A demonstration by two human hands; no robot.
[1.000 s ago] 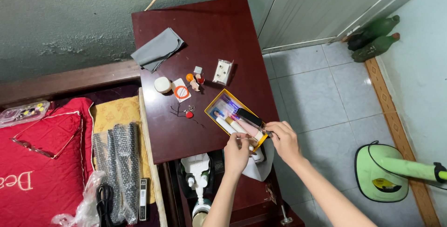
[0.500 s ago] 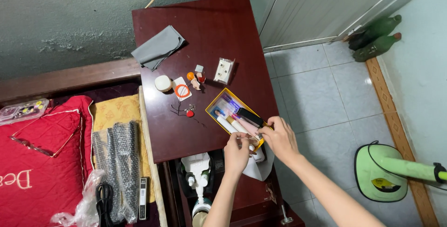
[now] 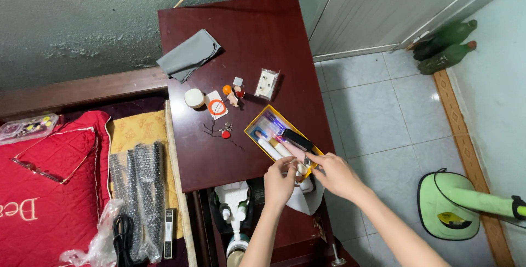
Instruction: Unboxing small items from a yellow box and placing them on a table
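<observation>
Both hands have drawn a little closer over the near end of the yellow tray (image 3: pixel 262 121) since the earlier frames, and the right hand now lies further across it; everything else on the worktop (image 3: pixel 257 37) sits where it did.

At the far left, off the worktop, a red cushion (image 3: pixel 49 190) with spectacles (image 3: pixel 41 168) on it lies on the bed, then a yellow cloth (image 3: pixel 134 133) under dark netted bundles (image 3: pixel 137 190). On the worktop, a folded grey cloth (image 3: pixel 189 54) lies near the left edge towards the back. In front of it come a small round white pot (image 3: pixel 194 98), a white card with an orange ring (image 3: pixel 216 105), some small orange and red trinkets (image 3: pixel 231 96) and a white blister pack (image 3: pixel 267 84) about mid-worktop.

The yellow tray lies at the front right corner, holding white tubes (image 3: pixel 268 147), a pink item and a dark flat object (image 3: pixel 297 139). The left hand (image 3: pixel 279 182) is at the tray's near end, fingers curled and pressed together on something small and pale that I cannot identify. The right hand (image 3: pixel 334 175) reaches in from the right, fingers drawn together at the same spot, seemingly pinching a small item by the tray's near corner.

Judging by this, the sorting in the tray is mid-way: several items already lie inside, the hands are busy on one piece, and the small things further back remain loose on the worktop.
</observation>
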